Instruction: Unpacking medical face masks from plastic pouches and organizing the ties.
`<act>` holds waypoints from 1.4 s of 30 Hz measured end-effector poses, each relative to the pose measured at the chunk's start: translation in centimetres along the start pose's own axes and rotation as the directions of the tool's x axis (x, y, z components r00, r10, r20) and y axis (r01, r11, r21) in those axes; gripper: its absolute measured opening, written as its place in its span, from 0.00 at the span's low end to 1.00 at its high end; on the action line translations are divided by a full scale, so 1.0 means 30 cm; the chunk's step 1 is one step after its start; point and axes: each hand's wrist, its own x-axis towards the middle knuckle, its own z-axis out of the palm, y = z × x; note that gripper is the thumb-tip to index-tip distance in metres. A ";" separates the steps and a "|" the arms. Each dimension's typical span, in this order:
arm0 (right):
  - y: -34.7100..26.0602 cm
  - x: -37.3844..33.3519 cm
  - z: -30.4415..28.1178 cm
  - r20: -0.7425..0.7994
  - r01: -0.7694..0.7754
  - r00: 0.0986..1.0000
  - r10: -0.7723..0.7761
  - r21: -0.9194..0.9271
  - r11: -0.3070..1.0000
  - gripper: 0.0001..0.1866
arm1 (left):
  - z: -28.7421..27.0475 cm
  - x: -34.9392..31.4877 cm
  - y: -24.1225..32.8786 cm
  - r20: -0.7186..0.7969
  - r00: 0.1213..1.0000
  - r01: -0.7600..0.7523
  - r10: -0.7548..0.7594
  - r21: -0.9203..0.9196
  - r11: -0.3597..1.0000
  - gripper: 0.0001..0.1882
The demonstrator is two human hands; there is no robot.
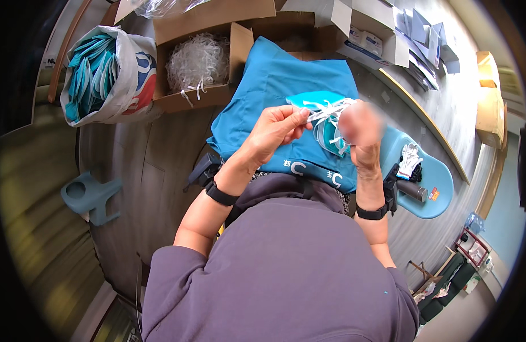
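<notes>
My left hand (283, 130) is closed, thumb and forefinger pinching white straps (327, 109). These straps run across to my right hand (361, 128), a rounded, closed shape at their other end; its fingers are blurred. Between and below the hands hang flat teal pieces (317, 100), with a rounded teal piece (338, 142) under the tangle of straps. What kind of article they are is not clear. Spread under both hands is a blue cloth apron (254, 108) with white print along its near edge, covering my lap.
A white sack (140, 85) of teal pieces stands far left, beside a cardboard box (208, 96) of thin whitish strips. Right of my lap, a blue-grey stool (441, 194) carries white gloves (410, 161) and a dark cylinder (412, 191). Another stool (94, 194) is at left; open cartons (362, 51) stand far right.
</notes>
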 end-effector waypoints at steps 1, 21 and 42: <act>-0.005 -0.004 0.001 0.002 -0.003 1.000 0.003 -0.013 1.000 0.10 | 0.007 -0.005 0.001 0.011 1.000 -0.020 0.020 0.074 0.997 0.15; -0.039 -0.023 0.041 0.189 -0.066 0.975 0.120 -0.269 0.961 0.11 | 0.051 -0.007 0.030 0.310 0.734 -0.588 0.604 0.735 0.337 0.10; 0.021 0.002 0.052 0.166 -0.023 0.984 0.062 -0.230 0.973 0.10 | 0.052 -0.005 0.026 0.231 0.970 0.083 -0.068 -0.056 0.995 0.16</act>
